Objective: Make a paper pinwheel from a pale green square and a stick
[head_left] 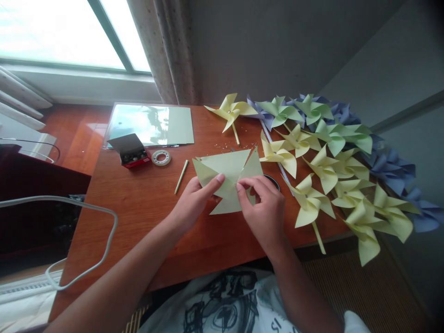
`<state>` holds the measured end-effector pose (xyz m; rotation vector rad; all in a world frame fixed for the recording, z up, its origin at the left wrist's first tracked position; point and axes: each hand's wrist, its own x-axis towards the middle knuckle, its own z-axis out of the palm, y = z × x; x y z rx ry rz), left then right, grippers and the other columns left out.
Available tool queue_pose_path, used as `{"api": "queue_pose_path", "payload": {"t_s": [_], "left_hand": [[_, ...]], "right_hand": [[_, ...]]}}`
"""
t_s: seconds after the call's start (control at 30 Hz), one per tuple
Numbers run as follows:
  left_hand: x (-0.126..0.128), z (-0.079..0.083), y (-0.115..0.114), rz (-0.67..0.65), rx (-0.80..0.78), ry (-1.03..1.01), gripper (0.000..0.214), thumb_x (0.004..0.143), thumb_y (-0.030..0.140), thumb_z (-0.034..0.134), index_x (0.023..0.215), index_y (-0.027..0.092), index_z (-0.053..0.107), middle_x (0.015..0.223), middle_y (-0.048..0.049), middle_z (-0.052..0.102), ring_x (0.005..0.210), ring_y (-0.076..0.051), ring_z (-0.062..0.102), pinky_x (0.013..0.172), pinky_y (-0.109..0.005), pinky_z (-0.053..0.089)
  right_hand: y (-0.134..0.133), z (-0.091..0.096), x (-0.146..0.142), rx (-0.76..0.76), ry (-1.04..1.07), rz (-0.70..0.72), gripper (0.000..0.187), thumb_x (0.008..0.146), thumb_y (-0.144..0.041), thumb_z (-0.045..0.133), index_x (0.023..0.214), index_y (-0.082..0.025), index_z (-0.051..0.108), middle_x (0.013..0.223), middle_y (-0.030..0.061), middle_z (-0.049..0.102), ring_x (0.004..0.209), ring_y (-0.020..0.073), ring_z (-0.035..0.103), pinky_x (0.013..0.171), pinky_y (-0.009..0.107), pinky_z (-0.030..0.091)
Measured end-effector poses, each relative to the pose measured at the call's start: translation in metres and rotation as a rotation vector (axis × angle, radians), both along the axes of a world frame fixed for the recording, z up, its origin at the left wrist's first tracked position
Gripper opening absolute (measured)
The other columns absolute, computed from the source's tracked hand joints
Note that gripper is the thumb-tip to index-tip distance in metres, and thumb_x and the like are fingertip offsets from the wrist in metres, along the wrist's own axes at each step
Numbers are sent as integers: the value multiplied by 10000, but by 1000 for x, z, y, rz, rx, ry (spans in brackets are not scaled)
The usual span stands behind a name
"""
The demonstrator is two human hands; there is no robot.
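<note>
A pale green cut paper square (227, 173) lies on the wooden table (145, 203) in front of me. My left hand (194, 201) holds its left part, thumb pressed on top near the centre. My right hand (265, 208) pinches a corner flap folded toward the centre. A thin green paper stick (181, 176) lies to the left of the sheet, apart from both hands.
Finished paper pinwheels (322, 162) in yellow, green and blue cover the table's right side. A small box of pins (130, 150), a tape roll (161, 157) and a stack of green sheets (152, 124) sit at the back left. A white cable (104, 217) loops off the left edge.
</note>
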<state>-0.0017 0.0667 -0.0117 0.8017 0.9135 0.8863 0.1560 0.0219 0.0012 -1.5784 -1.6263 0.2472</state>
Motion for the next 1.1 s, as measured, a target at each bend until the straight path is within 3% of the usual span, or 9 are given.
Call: {"api": "queue_pose_path", "payload": {"t_s": [0.3, 0.63, 0.83, 1.1], "left_hand": [[2, 3, -1, -5, 23, 39, 296, 835, 449, 762, 900, 160, 752, 822, -46, 721, 723, -174, 633, 645, -254, 492], [0, 4, -1, -83, 123, 41, 328, 880, 440, 720, 1063, 173, 776, 988, -77, 781, 839, -204, 694, 746, -266, 527], [2, 16, 0, -139, 263, 75, 370, 701, 349, 885, 995, 149, 783, 1041, -100, 788, 982, -286, 718, 898, -326, 543], [6, 15, -5, -95, 192, 22, 514, 617, 290, 930, 1086, 163, 764, 1084, -112, 787, 1045, -313, 725, 961, -372, 543]], "right_hand": [[0, 1, 5, -38, -45, 23, 138, 937, -168, 592, 838, -217, 675, 818, 42, 690, 778, 206, 625, 718, 331, 488], [1, 1, 7, -53, -95, -14, 131, 906, -160, 615, 791, -216, 645, 787, 29, 670, 757, 202, 611, 689, 319, 464], [3, 5, 5, -64, -68, -61, 124, 890, -154, 619, 787, -220, 637, 782, 22, 673, 732, 192, 599, 665, 314, 458], [4, 7, 3, -69, -17, -82, 108, 857, -145, 641, 778, -218, 631, 748, 14, 656, 683, 182, 588, 605, 296, 445]]}}
